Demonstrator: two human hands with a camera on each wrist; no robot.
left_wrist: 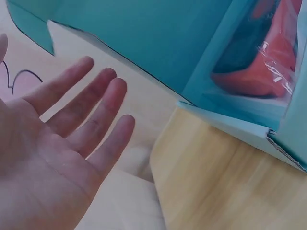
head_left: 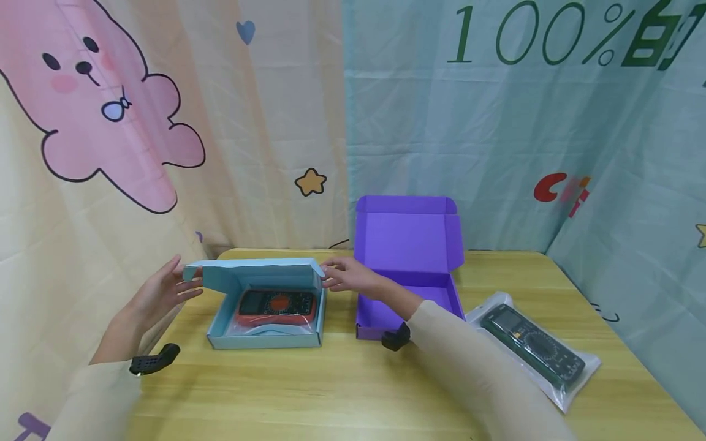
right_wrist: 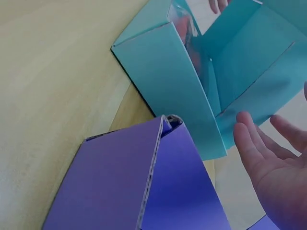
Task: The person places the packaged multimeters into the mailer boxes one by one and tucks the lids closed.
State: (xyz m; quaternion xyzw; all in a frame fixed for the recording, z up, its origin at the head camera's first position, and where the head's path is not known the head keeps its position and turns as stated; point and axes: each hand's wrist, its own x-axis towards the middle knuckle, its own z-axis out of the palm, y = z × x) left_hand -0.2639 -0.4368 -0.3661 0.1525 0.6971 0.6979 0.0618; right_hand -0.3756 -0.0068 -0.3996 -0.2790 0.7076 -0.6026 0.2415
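Note:
A light blue cardboard box [head_left: 220, 340] stands on the table with its lid [head_left: 254, 264] tilted partway over it. Inside lies a red and black multimeter [head_left: 278, 304] in a clear plastic bag. My left hand [head_left: 160, 297] is just left of the lid, fingers spread and apart from its side flap in the left wrist view. At the lid's other side, my right hand [head_left: 353, 277] has its fingertips right at the right flap [right_wrist: 264, 96], fingers loosely extended.
A purple box [head_left: 408, 239] stands with its lid raised, under my right forearm. At the table's right lies a dark green and black multimeter [head_left: 532, 343] in a clear bag. Printed curtains [head_left: 265, 122] hang behind the wooden table [head_left: 331, 392].

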